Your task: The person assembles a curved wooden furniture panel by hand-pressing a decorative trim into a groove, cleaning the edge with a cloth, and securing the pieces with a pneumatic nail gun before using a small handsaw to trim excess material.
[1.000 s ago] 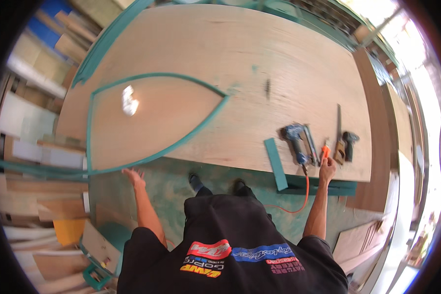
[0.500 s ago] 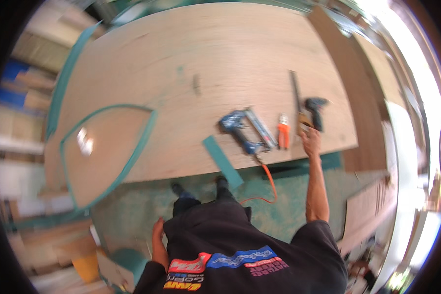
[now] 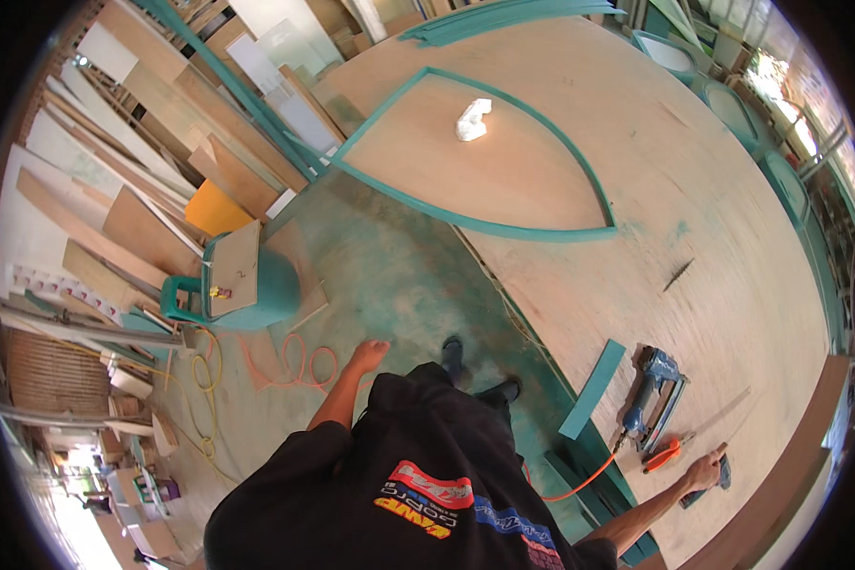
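Observation:
At the table's near right, my right hand (image 3: 703,471) is closed round the wooden handle of a handsaw (image 3: 720,449), whose thin blade is blurred. A dark cordless drill (image 3: 725,472) lies right beside that hand, partly covered by it. Left of them are pliers with orange handles (image 3: 662,458) and a blue pneumatic nail gun (image 3: 648,391) joined to an orange hose (image 3: 584,487). My left hand (image 3: 370,355) hangs over the floor beside my body, fingers curled in, nothing seen in it.
A teal curved frame (image 3: 480,226) lies on the large wooden table (image 3: 693,171) around a bright white piece (image 3: 473,121). A teal strip (image 3: 594,389) overhangs the near edge. At left stand a teal bin (image 3: 275,285), leaning boards (image 3: 142,228) and coiled hoses (image 3: 204,370) on the floor.
My view has swung to the left, bringing the floor, bin and boards into sight. My right hand, at the handsaw's handle before, now grips it. My left hand has moved out from my side.

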Motion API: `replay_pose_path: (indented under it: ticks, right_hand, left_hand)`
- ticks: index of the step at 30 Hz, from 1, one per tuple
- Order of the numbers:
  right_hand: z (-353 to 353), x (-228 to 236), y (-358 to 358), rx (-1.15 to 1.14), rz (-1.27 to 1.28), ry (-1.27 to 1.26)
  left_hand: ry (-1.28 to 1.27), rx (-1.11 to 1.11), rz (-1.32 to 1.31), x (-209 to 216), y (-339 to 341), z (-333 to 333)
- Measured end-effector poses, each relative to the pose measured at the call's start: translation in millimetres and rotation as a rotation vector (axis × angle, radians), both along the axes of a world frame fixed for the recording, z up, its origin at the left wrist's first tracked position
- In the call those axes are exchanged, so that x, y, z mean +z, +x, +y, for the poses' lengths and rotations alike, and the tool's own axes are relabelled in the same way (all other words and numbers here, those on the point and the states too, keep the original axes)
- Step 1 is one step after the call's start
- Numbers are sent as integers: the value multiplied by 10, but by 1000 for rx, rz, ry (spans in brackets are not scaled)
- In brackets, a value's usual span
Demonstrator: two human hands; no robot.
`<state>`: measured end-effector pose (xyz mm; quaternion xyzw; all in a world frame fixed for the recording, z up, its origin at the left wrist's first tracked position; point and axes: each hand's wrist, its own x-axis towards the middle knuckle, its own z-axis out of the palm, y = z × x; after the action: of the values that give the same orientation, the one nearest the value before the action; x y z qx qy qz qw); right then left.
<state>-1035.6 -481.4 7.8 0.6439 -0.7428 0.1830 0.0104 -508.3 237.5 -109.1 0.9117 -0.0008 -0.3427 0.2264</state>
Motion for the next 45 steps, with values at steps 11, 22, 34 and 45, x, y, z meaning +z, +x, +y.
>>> replay_pose_path:
  ticks: [11, 22, 34, 45]
  right_hand:
    - [2676, 1678, 3480, 618, -1807, 379]
    - [6094, 1563, 6344, 960, -1303, 943]
    - [7023, 1435, 8194, 854, -1450, 1146]
    - [7258, 1412, 9471, 613, -1303, 1154]
  left_hand:
    - [140, -575, -81, -655, -313, 2079]
    - [-206, 339, -185, -912, 950, 3330]
    - [-323, 162, -736, 1198, 4622, 3033]
    - [-327, -837, -925, 1317, 6629, 1385]
